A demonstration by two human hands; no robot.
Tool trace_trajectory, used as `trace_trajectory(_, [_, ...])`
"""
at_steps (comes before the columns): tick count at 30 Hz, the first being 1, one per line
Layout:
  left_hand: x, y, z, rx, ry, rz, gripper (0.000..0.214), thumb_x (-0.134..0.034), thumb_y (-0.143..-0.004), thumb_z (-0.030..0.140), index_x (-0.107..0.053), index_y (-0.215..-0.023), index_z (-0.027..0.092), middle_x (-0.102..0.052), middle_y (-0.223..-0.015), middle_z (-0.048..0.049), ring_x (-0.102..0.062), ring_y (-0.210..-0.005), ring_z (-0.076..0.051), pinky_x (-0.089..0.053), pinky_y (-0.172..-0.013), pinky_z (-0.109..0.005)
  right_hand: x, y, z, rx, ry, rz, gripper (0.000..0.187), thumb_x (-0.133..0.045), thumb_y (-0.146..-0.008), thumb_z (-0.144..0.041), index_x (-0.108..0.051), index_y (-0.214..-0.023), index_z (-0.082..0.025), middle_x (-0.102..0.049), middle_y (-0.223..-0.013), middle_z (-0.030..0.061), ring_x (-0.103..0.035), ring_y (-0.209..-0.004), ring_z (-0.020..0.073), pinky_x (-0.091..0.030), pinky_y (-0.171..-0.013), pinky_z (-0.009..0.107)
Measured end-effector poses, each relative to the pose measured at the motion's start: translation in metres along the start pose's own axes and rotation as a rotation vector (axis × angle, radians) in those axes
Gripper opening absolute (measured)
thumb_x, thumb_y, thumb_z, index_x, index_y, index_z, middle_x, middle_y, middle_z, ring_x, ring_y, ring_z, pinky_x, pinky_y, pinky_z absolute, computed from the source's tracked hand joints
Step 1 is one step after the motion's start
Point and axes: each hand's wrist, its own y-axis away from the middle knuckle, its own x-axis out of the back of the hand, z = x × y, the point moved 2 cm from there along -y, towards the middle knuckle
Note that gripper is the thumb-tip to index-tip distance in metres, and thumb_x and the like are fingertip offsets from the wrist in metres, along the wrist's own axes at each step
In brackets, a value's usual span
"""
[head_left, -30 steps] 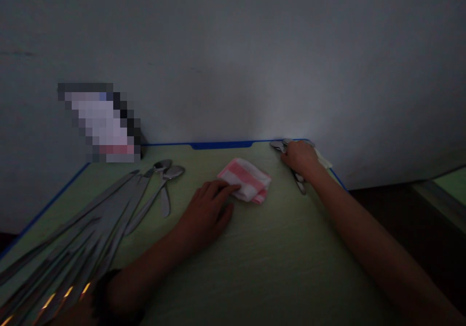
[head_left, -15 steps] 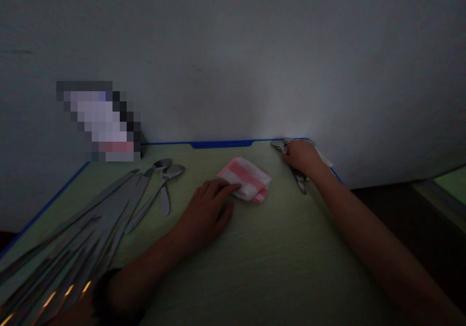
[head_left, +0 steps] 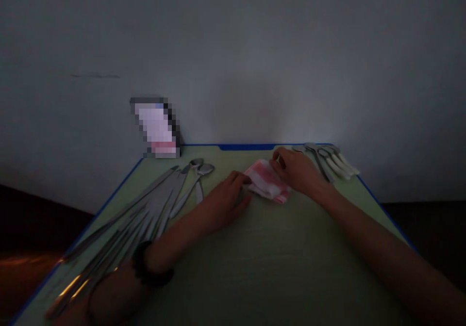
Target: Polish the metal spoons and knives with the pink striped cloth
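A folded pink-and-white cloth (head_left: 268, 180) lies in the middle of the table (head_left: 255, 268). My left hand (head_left: 229, 197) rests at its left edge, fingers stretched out and touching it. Over the cloth's right side is my right hand (head_left: 293, 171), its fingers loosely bent with a gap towards the thumb, and nothing shows in it. Just beyond that hand, several spoons (head_left: 320, 161) lie near the far right corner, some with pale handles. Left of my left arm, two spoons (head_left: 206, 170) lie crossed beside a spread of long metal cutlery (head_left: 145, 219), partly hidden by my forearm.
A phone-like device (head_left: 156, 127), blurred out, leans against the grey wall (head_left: 247, 64) at the back left. A blue rim (head_left: 247, 147) runs along the table's edge. Dark floor shows on both sides.
My right hand has left the spoons at the far right and come left to the cloth. My left hand stays at the cloth's edge. The camera view has shifted left.
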Motion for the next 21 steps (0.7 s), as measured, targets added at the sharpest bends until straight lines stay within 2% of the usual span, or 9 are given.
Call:
trace_trajectory(3, [0.027, 0.004, -0.017, 0.169, -0.257, -0.057, 0.025, -0.036, -0.088, 0.03, -0.05, -0.103, 0.016, -0.053, -0.104, -0.0097, -0.054, -0.094, -0.022, -0.043, -0.082, -0.035, -0.021, 0.007, -0.021, 0.127, 0.011, -0.07, 0.027, -0.034, -0.087, -0.037, -0.053, -0.093, -0.019, -0.065, -0.083, 0.0057, -0.057, -0.069, 0.0157, -0.03, -0.055, 0.025])
trace_trajectory(6, [0.047, 0.012, -0.04, 0.445, -0.491, -0.202, 0.028, -0.037, -0.087, 0.033, -0.052, -0.102, 0.015, -0.055, -0.106, -0.0127, -0.056, -0.093, -0.025, -0.043, -0.079, -0.037, -0.038, 0.009, -0.028, 0.091, 0.051, -0.058, 0.029, -0.031, -0.087, -0.037, -0.055, -0.093, -0.02, -0.066, -0.085, 0.0058, -0.058, -0.068, 0.0162, -0.028, -0.054, 0.026])
trace_trajectory(9, [0.055, 0.017, -0.055, 0.578, -0.531, -0.265, 0.034, -0.039, -0.084, 0.037, -0.056, -0.101, 0.013, -0.06, -0.1, -0.0173, -0.06, -0.087, -0.03, -0.046, -0.071, -0.041, -0.046, 0.007, -0.029, 0.045, 0.046, -0.031, 0.032, -0.028, -0.088, -0.039, -0.054, -0.091, -0.021, -0.066, -0.083, 0.0046, -0.058, -0.067, 0.0159, -0.028, -0.054, 0.026])
trace_trajectory(12, [0.054, 0.018, -0.062, 0.635, -0.509, -0.316, 0.03, -0.046, -0.078, 0.036, -0.063, -0.088, 0.013, -0.065, -0.09, -0.0187, -0.062, -0.081, -0.034, -0.048, -0.063, -0.043, -0.045, 0.005, -0.028, 0.017, 0.042, -0.033, 0.037, -0.024, -0.089, -0.042, -0.054, -0.089, -0.021, -0.066, -0.08, 0.0045, -0.058, -0.068, 0.0168, -0.028, -0.054, 0.027])
trace_trajectory(15, [0.052, 0.016, -0.062, 0.634, -0.465, -0.353, 0.019, -0.053, -0.072, 0.03, -0.065, -0.073, 0.016, -0.067, -0.083, -0.0158, -0.063, -0.08, -0.032, -0.048, -0.064, -0.039, -0.04, 0.01, -0.031, 0.059, -0.002, -0.059, 0.044, -0.022, -0.088, -0.05, -0.054, -0.09, -0.021, -0.064, -0.083, 0.0056, -0.058, -0.073, 0.0181, -0.032, -0.058, 0.028])
trace_trajectory(19, [0.054, 0.015, -0.059, 0.588, -0.403, -0.326, 0.022, -0.045, -0.076, 0.027, -0.064, -0.074, 0.014, -0.067, -0.086, -0.0167, -0.063, -0.083, -0.031, -0.046, -0.068, -0.041, -0.037, 0.024, -0.038, 0.171, -0.022, -0.032, 0.059, -0.035, -0.077, -0.064, -0.048, -0.111, -0.017, -0.058, -0.105, 0.0125, -0.053, -0.092, 0.0243, -0.037, -0.073, 0.033])
trace_trajectory(21, [0.057, 0.016, -0.056, 0.559, -0.348, -0.306, 0.022, -0.044, -0.077, 0.026, -0.062, -0.077, 0.013, -0.066, -0.087, -0.0183, -0.062, -0.084, -0.032, -0.046, -0.068, -0.041, -0.039, 0.03, -0.04, 0.176, -0.027, 0.01, 0.061, -0.042, -0.075, -0.06, -0.045, -0.115, -0.016, -0.055, -0.107, 0.0142, -0.05, -0.096, 0.0266, -0.036, -0.079, 0.037])
